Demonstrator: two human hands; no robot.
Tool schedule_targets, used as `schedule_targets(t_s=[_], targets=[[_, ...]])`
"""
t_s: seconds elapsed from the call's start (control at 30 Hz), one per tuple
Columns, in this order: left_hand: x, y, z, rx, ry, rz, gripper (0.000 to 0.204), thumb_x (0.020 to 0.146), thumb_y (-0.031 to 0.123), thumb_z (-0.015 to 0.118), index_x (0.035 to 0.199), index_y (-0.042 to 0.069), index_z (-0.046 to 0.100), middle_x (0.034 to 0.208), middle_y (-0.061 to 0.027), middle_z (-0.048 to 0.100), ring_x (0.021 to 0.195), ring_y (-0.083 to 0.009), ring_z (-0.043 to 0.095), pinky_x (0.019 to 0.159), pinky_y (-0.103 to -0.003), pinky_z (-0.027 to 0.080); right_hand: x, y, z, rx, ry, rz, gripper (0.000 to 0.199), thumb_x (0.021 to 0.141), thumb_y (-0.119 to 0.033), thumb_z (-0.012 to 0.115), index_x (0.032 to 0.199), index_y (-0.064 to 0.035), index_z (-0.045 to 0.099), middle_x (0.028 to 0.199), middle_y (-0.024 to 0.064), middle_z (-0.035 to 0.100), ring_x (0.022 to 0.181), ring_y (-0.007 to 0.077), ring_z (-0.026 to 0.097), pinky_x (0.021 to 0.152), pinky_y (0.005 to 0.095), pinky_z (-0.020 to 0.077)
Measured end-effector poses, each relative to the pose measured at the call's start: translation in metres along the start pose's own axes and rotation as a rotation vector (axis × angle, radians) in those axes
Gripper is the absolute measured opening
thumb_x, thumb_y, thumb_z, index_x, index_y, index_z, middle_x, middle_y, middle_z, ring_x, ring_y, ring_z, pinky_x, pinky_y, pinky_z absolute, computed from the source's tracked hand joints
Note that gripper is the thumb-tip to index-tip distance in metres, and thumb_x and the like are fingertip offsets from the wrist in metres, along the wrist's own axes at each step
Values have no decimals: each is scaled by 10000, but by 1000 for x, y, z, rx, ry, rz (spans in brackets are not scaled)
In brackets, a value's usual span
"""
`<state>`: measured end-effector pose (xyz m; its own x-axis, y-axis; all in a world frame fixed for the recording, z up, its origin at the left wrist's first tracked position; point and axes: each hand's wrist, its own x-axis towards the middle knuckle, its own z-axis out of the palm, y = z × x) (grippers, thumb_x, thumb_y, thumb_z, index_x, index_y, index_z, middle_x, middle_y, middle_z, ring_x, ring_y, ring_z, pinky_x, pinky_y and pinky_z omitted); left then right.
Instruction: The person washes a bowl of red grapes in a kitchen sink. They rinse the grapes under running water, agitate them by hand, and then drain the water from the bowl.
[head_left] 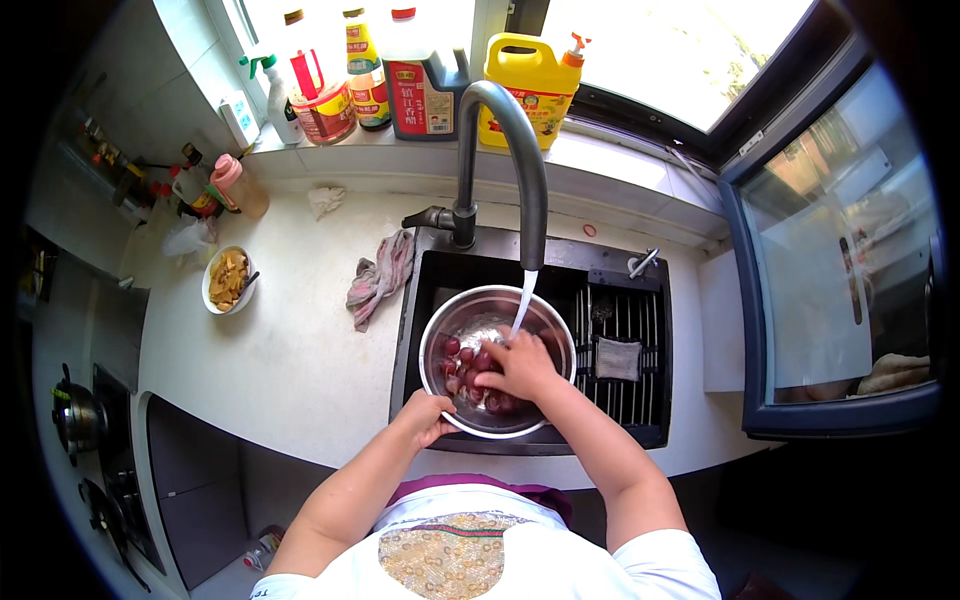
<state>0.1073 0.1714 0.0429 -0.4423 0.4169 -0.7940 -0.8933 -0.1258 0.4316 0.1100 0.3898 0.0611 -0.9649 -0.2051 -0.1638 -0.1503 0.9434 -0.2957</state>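
A round metal bowl sits in the black sink, with several dark red grapes in its bottom. My left hand is closed on the bowl's near-left rim. Inside the bowl, my right hand reaches over the grapes with its fingers spread and touching them; parts of the fruit are hidden beneath it. From the dark curved faucet, a stream of water falls into the bowl just beside my right fingertips.
Right of the bowl lies a drying rack with a folded grey cloth. A crumpled rag and a white bowl of food pieces rest on the left counter. Behind stand a yellow jug and several bottles. An open window pane juts in at right.
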Motion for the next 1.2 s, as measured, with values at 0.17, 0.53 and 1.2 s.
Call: schedule_targets(t_s=[0.17,0.53,1.2], targets=[[-3,3,6,-25,-11,22,285,747,-99,487,1028,-125,527,900,-195,630,722,-303,688,641,-412,625,-12,-13,26,-97,83,22,788,739,-567,670,1349,-112,465,1289,214,451,1166,376,479,909,485,447],[-2,7,11,35,14,38,341,735,-115,484,1074,-113,519,983,-211,613,801,-319,677,710,-465,608,-9,-23,-13,95,-326,264,895,634,-623,728,1337,-121,498,1213,208,535,1089,363,560,908,420,483],[-3,10,18,183,-24,12,457,727,-84,490,1180,-27,492,1060,-178,603,849,-281,670,672,-410,608,10,-6,-21,71,-404,482,802,750,-619,640,1295,-52,483,1107,219,614,1030,349,624,853,401,512]])
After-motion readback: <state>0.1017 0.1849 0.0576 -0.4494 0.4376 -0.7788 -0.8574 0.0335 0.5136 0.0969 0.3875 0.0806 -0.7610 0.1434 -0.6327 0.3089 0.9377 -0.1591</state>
